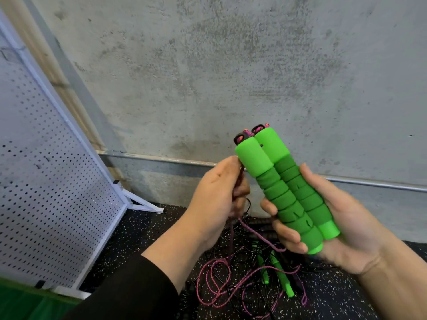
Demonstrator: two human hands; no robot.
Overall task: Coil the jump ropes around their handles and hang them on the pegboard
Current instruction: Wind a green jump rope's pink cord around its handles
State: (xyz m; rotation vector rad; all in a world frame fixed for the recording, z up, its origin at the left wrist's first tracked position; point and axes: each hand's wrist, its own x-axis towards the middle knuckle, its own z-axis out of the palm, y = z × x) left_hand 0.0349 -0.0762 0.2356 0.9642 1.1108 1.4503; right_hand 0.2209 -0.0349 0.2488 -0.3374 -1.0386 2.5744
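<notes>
Green handles [286, 188] in right hand [342, 218], left hand [217, 197] pinching rope [261, 236]

Pegboard [46, 181] stands left; rope pile [249, 280] on floor [346, 296] below handles [288, 192].

Gym: speckled rubber floor [346, 296]; pegboard [46, 181]

Even, soft daylight-like light, sharp centre, perhaps slight wide-angle edge bending.
</notes>
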